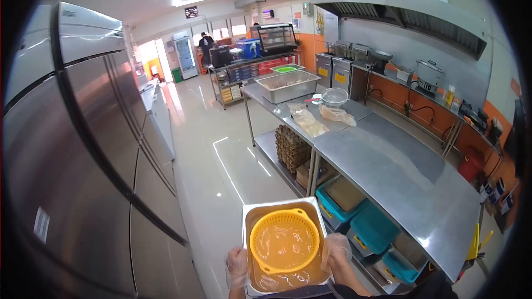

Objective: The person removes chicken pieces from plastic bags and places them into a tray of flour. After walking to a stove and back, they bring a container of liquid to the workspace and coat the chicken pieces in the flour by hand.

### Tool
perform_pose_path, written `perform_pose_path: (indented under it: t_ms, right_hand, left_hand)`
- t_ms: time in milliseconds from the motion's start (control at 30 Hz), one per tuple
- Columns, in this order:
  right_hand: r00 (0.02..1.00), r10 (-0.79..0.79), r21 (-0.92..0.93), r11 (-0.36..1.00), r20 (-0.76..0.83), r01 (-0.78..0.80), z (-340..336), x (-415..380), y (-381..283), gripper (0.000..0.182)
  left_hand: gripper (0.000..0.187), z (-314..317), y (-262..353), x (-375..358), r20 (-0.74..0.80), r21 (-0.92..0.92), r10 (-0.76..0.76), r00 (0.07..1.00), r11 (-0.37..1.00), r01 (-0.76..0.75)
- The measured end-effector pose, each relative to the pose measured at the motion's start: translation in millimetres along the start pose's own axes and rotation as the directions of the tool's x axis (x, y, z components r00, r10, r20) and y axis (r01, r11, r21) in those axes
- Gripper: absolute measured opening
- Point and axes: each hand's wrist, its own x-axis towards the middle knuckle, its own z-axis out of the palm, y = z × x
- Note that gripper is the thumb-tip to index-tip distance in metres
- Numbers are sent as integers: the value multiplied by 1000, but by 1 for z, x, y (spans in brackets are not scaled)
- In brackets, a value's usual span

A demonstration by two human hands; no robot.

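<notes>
A rectangular metal pan [250, 207] is held out in front of my body, between both hands. Inside it sits a round yellow colander [315, 233], surrounded and filled by an orange-brown liquid [285, 243]. My left hand [237, 261], in a clear plastic glove, is closed on the pan's left edge. On the opposite edge my right hand [336, 252], gloved the same way, is closed too; its fingertips are partly hidden.
To my right runs a steel table [377, 155] bearing a deep metal pan [288, 86], a strainer [334, 97] and plastic bags [307, 120]. Teal-lidded bins [374, 227] sit beneath. Tall steel refrigerators [94, 133] line my left. A person [206, 47] stands far back.
</notes>
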Motion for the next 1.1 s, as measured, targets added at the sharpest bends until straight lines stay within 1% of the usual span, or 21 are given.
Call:
perform_pose_path:
  t_ms: [33,67,100,133,200,233,333,400,433,500,533,567,667,700,733,800,867,900,933,1000,1100]
  right_hand:
    - [996,83,213,974,-39,-73,16,16,-32,8]
    - [935,354,841,502,14,-203,49,13,-60,10]
    - [988,140,680,719,59,-143,68,59,-73,5]
    - [990,137,765,636,20,-103,90,95,-87,5]
    - [986,163,881,471,-24,-56,120,137,-148,6]
    - [980,199,862,496,0,-101,146,179,-157,7]
    - [987,159,945,325,-26,-27,217,262,-208,6]
    - [1000,4,937,348,-31,27,250,321,-256,4]
    - [999,-52,926,376,-11,30,266,338,-267,5]
    - [999,2,958,285,40,-39,314,396,-304,6]
    - [999,-10,970,241,34,-31,331,448,-333,6]
    - [998,18,980,189,62,-65,358,474,-353,7]
    - [979,122,984,54,162,-170,421,537,-398,9]
    - [989,60,985,96,138,-143,424,562,-431,2]
    - [994,-3,985,135,113,-111,427,587,-465,10]
    - [988,-4,973,176,156,-153,446,631,-517,3]
    - [982,7,961,204,189,-186,467,668,-565,6]
    - [980,20,957,211,199,-199,484,689,-578,6]
    - [978,27,955,214,205,-206,502,712,-589,6]
    - [981,44,954,229,187,-192,534,761,-607,6]
    - [983,92,955,240,157,-175,570,826,-630,7]
  left_hand:
    - [19,7,4,42,26,-21,17,1000,1000,-16]
    - [19,2,12,82,49,-13,29,998,1000,-28]
    - [20,17,28,139,75,-50,82,994,996,-79]
    - [20,29,38,186,86,-54,115,990,992,-111]
    - [19,40,54,263,105,-43,127,986,991,-123]
    - [19,49,72,298,60,-27,155,986,988,-154]
    - [19,67,86,428,144,-77,128,981,990,-118]
    - [19,86,111,514,153,-120,64,986,992,-45]
    - [19,89,111,542,161,-128,-3,987,992,24]
    - [18,87,111,617,132,1,72,989,997,-73]
    - [18,109,120,665,117,24,143,983,989,-146]
    - [18,120,120,705,112,-74,97,989,993,-89]
    - [17,142,163,804,121,-114,78,990,991,-65]
    - [17,148,165,842,135,-123,81,988,990,-65]
    - [16,155,170,877,144,-162,70,987,986,-46]
    - [17,171,182,950,164,-238,60,985,971,-20]
    - [17,191,197,1026,143,-178,57,988,984,-31]
    - [18,194,196,1056,144,-124,36,989,992,-18]
    - [18,194,190,1089,173,-135,32,984,991,-9]
    - [17,226,208,1160,230,-233,68,971,972,-13]
    - [17,262,223,1242,228,-177,80,970,983,-39]
